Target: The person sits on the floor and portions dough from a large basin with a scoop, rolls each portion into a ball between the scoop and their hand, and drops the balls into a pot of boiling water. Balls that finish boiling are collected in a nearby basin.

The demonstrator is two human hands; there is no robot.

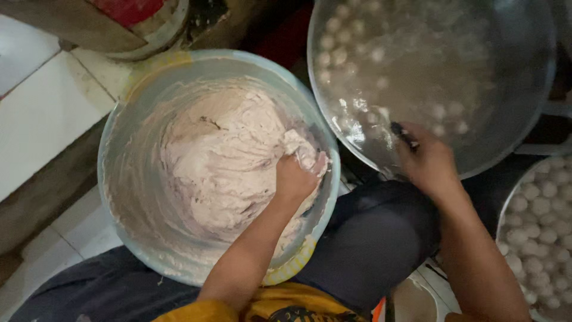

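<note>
A pale blue plastic basin [122, 128] holds a big mass of pinkish-white paste [223, 155]. My left hand [297, 174] digs into the paste at its right side, fingers closed around a lump. My right hand [424, 160] rests at the near rim of a large metal pan [524, 113] and grips a small dark-handled utensil [405, 135]. The pan holds cloudy water with several pale balls [333, 42] floating in it.
Another metal bowl [506, 206] at the right edge is full of pale round balls [545, 220]. White tiled floor [42, 113] lies to the left. A worn container with a red patch [134, 18] stands at the back left. My dark-trousered knees [369, 238] sit between the vessels.
</note>
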